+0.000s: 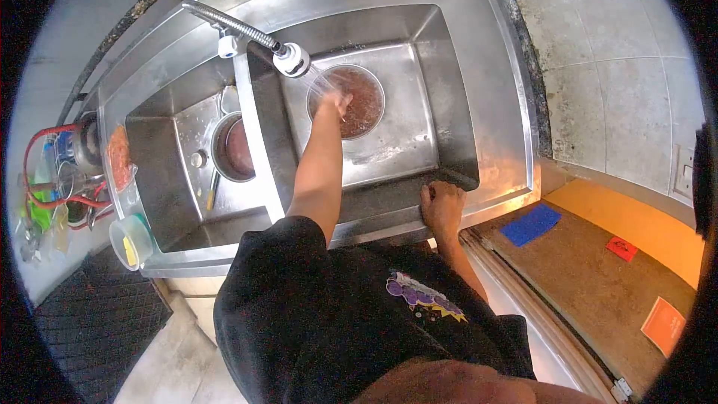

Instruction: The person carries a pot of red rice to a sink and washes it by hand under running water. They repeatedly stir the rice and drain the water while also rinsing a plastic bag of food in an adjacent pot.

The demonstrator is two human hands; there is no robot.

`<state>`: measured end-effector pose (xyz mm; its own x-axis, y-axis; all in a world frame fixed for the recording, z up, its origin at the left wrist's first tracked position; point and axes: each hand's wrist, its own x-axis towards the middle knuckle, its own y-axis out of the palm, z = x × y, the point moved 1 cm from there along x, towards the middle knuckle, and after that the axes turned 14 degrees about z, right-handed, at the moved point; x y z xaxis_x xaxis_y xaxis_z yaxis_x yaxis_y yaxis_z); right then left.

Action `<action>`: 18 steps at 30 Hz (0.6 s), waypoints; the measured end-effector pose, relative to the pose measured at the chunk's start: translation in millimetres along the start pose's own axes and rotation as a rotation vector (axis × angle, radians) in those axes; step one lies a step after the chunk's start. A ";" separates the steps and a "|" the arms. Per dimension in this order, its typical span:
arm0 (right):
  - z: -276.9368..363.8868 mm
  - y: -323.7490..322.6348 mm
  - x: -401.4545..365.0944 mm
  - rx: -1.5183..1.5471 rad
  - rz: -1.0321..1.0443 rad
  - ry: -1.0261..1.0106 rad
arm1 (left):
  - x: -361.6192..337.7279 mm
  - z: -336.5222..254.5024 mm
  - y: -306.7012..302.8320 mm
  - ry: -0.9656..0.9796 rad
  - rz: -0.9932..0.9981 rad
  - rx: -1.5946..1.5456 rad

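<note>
In the right-hand basin stands a round metal pot with reddish-brown contents under water. My left hand reaches into it; spray and the contents blur or hide its fingers. Water falls onto the hand from the white faucet head, which hangs on a flexible metal hose. My right hand rests at the front right corner of the sink, its fingers curled over the sink edge.
The left basin holds a second metal pot with reddish contents. A bag of pinkish food and a clear tub with something yellow sit along the left rim. A blue cloth-like piece lies at right.
</note>
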<state>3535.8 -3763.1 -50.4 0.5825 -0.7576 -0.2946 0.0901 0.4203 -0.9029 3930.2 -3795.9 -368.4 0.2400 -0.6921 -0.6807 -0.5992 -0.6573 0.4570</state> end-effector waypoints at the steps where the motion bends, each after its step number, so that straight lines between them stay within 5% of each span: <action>1: 1.0 -0.9 -0.1 0.005 -0.004 -0.004 | -3.1 1.7 -5.5 -0.001 0.003 0.362; 4: 2.6 -3.0 -0.9 -0.016 0.024 0.004 | -104.1 -59.9 70.4 -0.114 -0.024 0.109; 8: -2.4 2.1 -1.7 -0.003 0.022 0.009 | -80.3 -55.8 35.2 -0.149 0.105 -0.165; 13: -4.9 4.6 -3.9 -0.005 -0.039 -0.009 | -58.6 -57.7 30.1 0.119 0.123 -0.600; 18: -9.8 7.6 -1.7 0.009 0.033 -0.010 | -59.1 -54.6 42.0 0.169 -0.010 -0.635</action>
<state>3527.6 -3763.5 -59.9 0.5932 -0.7383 -0.3208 0.0776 0.4491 -0.8901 3932.6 -3798.9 -277.6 0.3906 -0.6882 -0.6114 -0.0415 -0.6766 0.7351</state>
